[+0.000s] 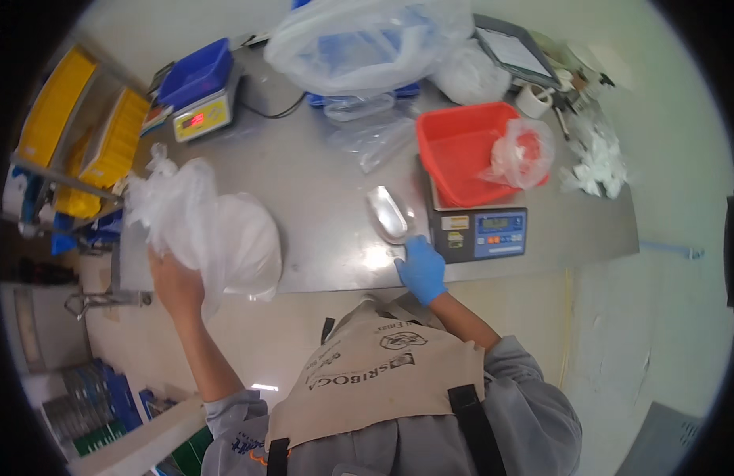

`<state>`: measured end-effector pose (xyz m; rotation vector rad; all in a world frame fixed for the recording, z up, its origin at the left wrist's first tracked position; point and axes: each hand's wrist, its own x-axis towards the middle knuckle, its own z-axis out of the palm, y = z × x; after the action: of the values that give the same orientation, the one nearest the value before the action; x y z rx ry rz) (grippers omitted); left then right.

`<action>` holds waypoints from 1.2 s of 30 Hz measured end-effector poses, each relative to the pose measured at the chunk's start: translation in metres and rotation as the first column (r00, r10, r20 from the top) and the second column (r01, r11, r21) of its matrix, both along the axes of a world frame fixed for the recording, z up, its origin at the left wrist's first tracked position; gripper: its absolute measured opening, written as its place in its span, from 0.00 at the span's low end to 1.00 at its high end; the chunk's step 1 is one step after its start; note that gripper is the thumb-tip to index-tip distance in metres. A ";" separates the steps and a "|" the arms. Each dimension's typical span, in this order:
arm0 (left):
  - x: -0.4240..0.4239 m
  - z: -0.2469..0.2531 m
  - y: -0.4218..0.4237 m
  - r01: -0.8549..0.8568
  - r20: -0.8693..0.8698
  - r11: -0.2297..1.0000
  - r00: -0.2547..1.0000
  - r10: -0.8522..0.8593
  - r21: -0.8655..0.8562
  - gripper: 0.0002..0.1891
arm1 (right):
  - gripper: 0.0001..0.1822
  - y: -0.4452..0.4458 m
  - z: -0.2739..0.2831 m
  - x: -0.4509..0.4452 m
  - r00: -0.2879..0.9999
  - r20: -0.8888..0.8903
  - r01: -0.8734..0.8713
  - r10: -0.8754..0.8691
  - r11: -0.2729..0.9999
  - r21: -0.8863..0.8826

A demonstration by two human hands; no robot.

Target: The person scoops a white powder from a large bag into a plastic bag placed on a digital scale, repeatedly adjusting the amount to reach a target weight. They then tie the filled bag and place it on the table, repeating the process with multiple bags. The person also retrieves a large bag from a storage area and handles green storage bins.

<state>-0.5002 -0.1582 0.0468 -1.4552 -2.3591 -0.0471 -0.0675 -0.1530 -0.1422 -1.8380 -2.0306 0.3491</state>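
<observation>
My bare left hand [179, 282] grips the side of a clear plastic bag [194, 184] at the table's left; plastic partly covers its fingers. White powdery material [251, 244] bulges from the bag's right side, close to the front edge. My right hand [423, 271], in a blue glove, holds the handle end of a metal scoop [387, 213] lying on the steel table [319, 238]. Right of the scoop, a digital scale [480, 234] carries a red plastic basin [462, 143]. A clear plastic bag [523, 153] hangs over the basin's right rim.
Back left, a second scale [203, 119] bears a blue tray [197, 71]. A large plastic bag [367, 47] stands at the back, with flat plastic bags [373, 143] before it. Crumpled white material [602, 163] lies far right. Yellow bins [114, 140] sit on a left rack.
</observation>
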 end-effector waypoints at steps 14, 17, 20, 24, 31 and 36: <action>-0.021 0.009 -0.054 -0.057 0.286 0.943 0.957 -0.043 0.329 0.28 | 0.10 0.083 0.175 -0.055 0.864 -0.282 -0.384 0.417 0.908 0.169; -0.018 0.025 -0.056 -0.080 0.376 0.912 0.923 -0.085 0.403 0.24 | 0.10 0.103 0.243 -0.119 0.729 -0.105 -0.615 0.677 0.715 0.333; -0.010 0.035 -0.053 -0.122 0.465 0.875 0.876 -0.127 0.468 0.22 | 0.10 0.102 0.272 -0.186 0.618 0.129 -0.740 0.775 0.519 0.429; -0.007 0.038 -0.062 -0.093 0.481 0.871 0.859 -0.175 0.483 0.23 | 0.08 0.113 0.274 -0.219 0.503 0.436 -0.862 0.746 0.474 0.181; 0.015 0.035 -0.068 -0.031 0.612 0.876 0.728 -0.309 0.481 0.27 | 0.10 0.118 0.204 -0.224 0.592 0.199 -0.806 0.781 0.580 0.122; 0.023 0.057 -0.072 -0.012 0.660 0.886 0.672 -0.336 0.463 0.29 | 0.14 0.121 0.173 -0.214 0.610 -0.096 -0.782 0.786 0.618 0.088</action>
<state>-0.4776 -0.2306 0.1038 -1.5863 -2.4876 -1.3661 -0.2817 -0.0315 0.0313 -0.7368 -2.6217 0.6280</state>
